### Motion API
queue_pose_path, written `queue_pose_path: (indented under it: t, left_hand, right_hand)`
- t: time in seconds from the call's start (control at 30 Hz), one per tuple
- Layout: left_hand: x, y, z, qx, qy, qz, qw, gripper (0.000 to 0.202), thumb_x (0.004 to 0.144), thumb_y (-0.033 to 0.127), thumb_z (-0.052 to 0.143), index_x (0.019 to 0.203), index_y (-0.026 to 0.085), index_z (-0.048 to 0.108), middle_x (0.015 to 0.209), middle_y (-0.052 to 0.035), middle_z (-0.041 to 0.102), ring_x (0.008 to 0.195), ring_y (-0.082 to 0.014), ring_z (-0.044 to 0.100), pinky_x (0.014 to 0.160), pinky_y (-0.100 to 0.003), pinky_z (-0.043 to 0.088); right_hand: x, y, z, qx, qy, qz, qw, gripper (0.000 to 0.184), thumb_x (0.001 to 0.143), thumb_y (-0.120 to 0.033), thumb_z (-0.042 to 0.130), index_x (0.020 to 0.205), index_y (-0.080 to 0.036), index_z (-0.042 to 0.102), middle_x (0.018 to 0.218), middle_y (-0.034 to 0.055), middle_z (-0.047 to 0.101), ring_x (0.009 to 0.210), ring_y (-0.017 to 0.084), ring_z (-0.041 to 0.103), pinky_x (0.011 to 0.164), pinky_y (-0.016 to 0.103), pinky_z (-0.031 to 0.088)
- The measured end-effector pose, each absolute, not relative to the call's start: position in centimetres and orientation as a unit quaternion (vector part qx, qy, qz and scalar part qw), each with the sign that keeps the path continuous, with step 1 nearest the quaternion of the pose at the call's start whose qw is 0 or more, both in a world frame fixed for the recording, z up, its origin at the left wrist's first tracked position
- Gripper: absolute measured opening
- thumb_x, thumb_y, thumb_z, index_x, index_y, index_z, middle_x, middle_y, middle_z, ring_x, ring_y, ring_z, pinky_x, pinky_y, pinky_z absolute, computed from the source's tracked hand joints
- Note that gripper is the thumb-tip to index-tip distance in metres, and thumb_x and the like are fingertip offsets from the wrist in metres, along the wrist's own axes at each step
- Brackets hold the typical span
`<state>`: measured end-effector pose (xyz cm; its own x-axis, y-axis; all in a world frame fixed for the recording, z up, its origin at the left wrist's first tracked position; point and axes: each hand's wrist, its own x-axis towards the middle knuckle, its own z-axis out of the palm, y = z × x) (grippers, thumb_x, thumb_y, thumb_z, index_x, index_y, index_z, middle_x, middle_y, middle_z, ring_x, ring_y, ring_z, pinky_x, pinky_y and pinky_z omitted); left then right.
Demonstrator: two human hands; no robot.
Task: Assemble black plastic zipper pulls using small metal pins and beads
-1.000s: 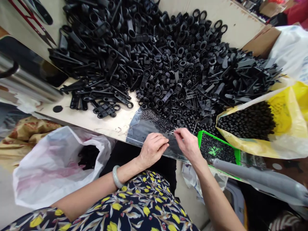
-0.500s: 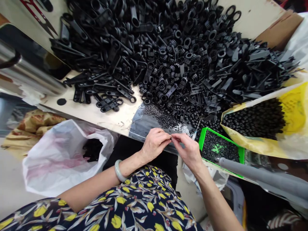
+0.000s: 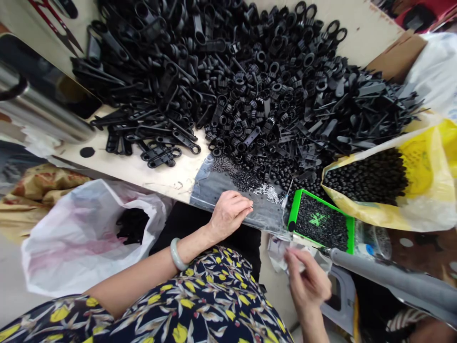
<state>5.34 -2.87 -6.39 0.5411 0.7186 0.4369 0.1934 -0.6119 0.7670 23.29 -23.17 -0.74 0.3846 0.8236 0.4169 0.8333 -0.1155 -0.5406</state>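
Small silver metal pieces (image 3: 266, 193) in a loose heap on a grey plastic sheet (image 3: 228, 183), just beyond the left hand (image 3: 228, 214), fingers lying together, not gripping; right hand (image 3: 309, 281) off beside crumpled white plastic (image 3: 278, 252), fingers pinched together.

Small-parts workshop — hand piecework, by the look of the bench. Black plastic parts (image 3: 228, 85) lie in bulk on a bare board (image 3: 135, 183) at 12 o'clock. Red snips (image 3: 48, 20) sit at 11 o'clock, a green tray (image 3: 352, 238) at 4 o'clock, a yellow sack (image 3: 424, 209) of black parts at 3 o'clock, a white bag (image 3: 64, 257) at 8 o'clock — stock and tools kept close together.
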Motion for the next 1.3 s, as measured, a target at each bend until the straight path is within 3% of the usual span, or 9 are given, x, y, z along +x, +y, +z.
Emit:
queue_pose_path:
  t: [0.07,0.1,0.17,0.23,0.3,0.4,0.47,0.77,1.3]
  left_hand:
    - [5.4,-2.9,-6.6,0.81,0.283,0.393,0.33,0.012,0.103,0.026,0.063,0.101,0.022,0.074,0.101,-0.0026,0.082,0.093,-0.02,0.068,0.091,-0.039,0.048]
    - [5.4,-3.0,-6.6,0.811,0.283,0.395,0.326,0.011,0.102,0.026,0.064,0.101,0.022,0.074,0.101,-0.0024,0.082,0.093,-0.02,0.068,0.091,-0.039,0.048]
    - [5.4,-3.0,-6.7,0.811,0.285,0.397,0.322,0.01,0.102,0.026,0.065,0.101,0.022,0.074,0.1,-0.0024,0.082,0.094,-0.0205,0.068,0.092,-0.04,0.048]
    - [5.4,-3.0,-6.7,0.812,0.284,0.398,0.319,0.009,0.101,0.025,0.065,0.101,0.022,0.074,0.1,-0.0025,0.082,0.094,-0.0207,0.068,0.091,-0.04,0.048]
    - [5.5,-3.0,-6.7,0.81,0.281,0.406,0.317,0.008,0.1,0.024,0.066,0.099,0.022,0.074,0.098,-0.0024,0.081,0.092,-0.0205,0.068,0.089,-0.039,0.048]
    - [5.6,-3.0,-6.7,0.804,0.282,0.417,0.316,0.009,0.1,0.026,0.066,0.098,0.022,0.074,0.094,-0.0026,0.081,0.091,-0.0203,0.068,0.088,-0.038,0.049]
    - [5.6,-3.0,-6.8,0.803,0.289,0.416,0.316,0.01,0.101,0.027,0.066,0.097,0.021,0.074,0.091,-0.0033,0.079,0.09,-0.0207,0.067,0.088,-0.038,0.049]
    - [5.4,-3.1,-6.3,0.817,0.292,0.373,0.329,0.018,0.104,0.029,0.058,0.095,0.022,0.072,0.088,-0.0036,0.077,0.089,-0.0213,0.065,0.086,-0.041,0.046]
    - [5.7,-3.3,-5.9,0.82,0.309,0.36,0.319,0.018,0.102,0.026,0.06,0.086,0.022,0.067,0.085,-0.0023,0.074,0.088,-0.0214,0.062,0.084,-0.042,0.043]
  right_hand:
    - [25.0,-26.3,-0.9,-0.81,-0.38,-0.073,0.44,0.018,0.094,-0.035,0.07,0.079,-0.026,0.069,0.067,0.0001,0.065,0.057,0.021,0.065,0.056,0.037,0.06]
    - [26.1,-27.1,-0.7,-0.812,-0.31,-0.108,0.482,0.02,0.092,-0.041,0.072,0.08,-0.026,0.067,0.071,0.0006,0.064,0.062,0.022,0.065,0.06,0.04,0.061]
    - [28.4,-26.8,0.1,-0.771,-0.26,-0.104,0.572,0.03,0.083,-0.05,0.078,0.1,-0.029,0.065,0.09,0.0015,0.069,0.076,0.025,0.07,0.07,0.046,0.065]
    - [29.9,-24.7,1.4,-0.729,-0.285,-0.014,0.622,0.06,0.073,-0.047,0.085,0.124,-0.034,0.057,0.112,0.0024,0.07,0.09,0.024,0.072,0.082,0.05,0.065]
    - [30.1,-21.8,2.7,-0.677,-0.336,0.043,0.653,0.071,0.072,-0.042,0.085,0.134,-0.033,0.051,0.11,0.0027,0.071,0.081,0.021,0.071,0.082,0.052,0.065]
    - [28.1,-17.1,3.9,-0.64,-0.386,0.087,0.658,0.037,0.083,-0.034,0.074,0.116,-0.026,0.058,0.082,-0.0029,0.065,0.058,0.015,0.06,0.064,0.04,0.064]
    - [25.9,-14.2,3.9,-0.62,-0.417,0.148,0.648,0.021,0.088,-0.033,0.069,0.103,-0.025,0.056,0.08,-0.0033,0.062,0.056,0.014,0.06,0.062,0.039,0.065]
    - [18.3,-5.6,1.7,-0.509,-0.444,0.196,0.711,0.022,0.088,-0.029,0.055,0.1,-0.031,0.037,0.065,-0.0105,0.05,0.039,0.011,0.041,0.041,0.027,0.045]
    - [18.3,-5.5,0.3,-0.506,-0.444,0.238,0.7,0.024,0.089,-0.03,0.055,0.1,-0.032,0.034,0.068,-0.0106,0.053,0.041,0.012,0.041,0.039,0.027,0.042]
